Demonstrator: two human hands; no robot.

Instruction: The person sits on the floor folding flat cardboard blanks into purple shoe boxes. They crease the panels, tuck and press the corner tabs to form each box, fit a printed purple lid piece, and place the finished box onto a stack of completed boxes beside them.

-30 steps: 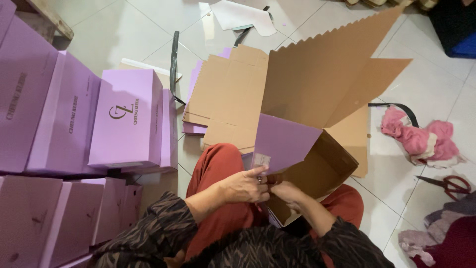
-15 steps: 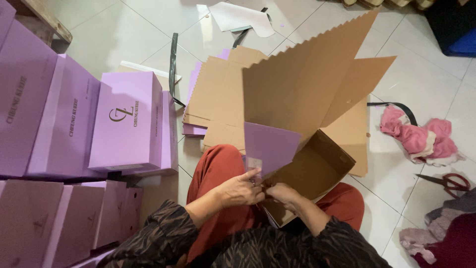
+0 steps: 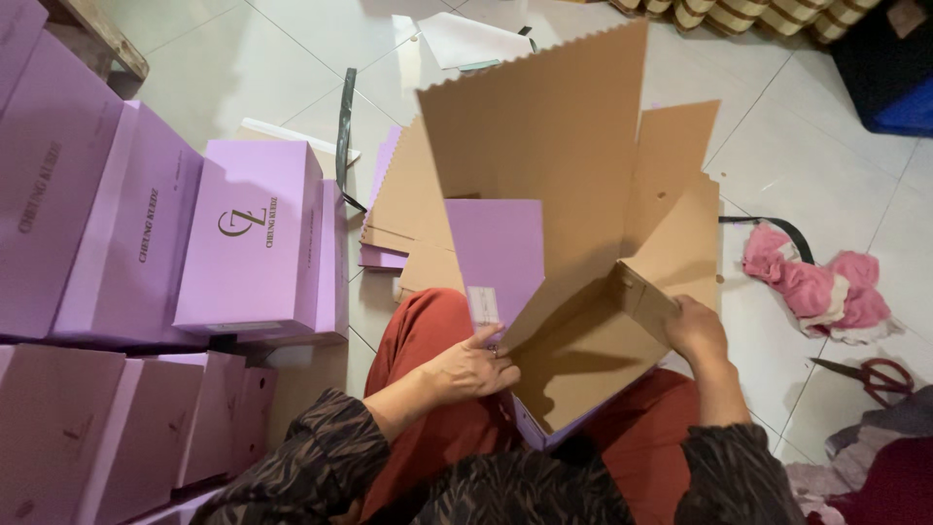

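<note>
A half-folded cardboard box (image 3: 573, 350), brown inside and lilac outside, rests on my lap over red trousers. Its tall lid flap (image 3: 544, 146) with a zigzag edge stands upright. My left hand (image 3: 471, 367) presses against the box's left wall near a lilac side panel (image 3: 496, 248). My right hand (image 3: 695, 329) grips the folded right side flap of the box. Both hands hold the same box.
Finished lilac boxes (image 3: 248, 243) are stacked in rows on the left. Flat unfolded box blanks (image 3: 408, 209) lie on the tiled floor ahead. A pink cloth (image 3: 812, 287) and red-handled scissors (image 3: 865, 371) lie at the right. Paper scraps (image 3: 466, 39) sit farther off.
The box has been opened wider and its lid flap raised upright. My right hand moved out from the middle to the right side flap; my left hand stayed at the left wall.
</note>
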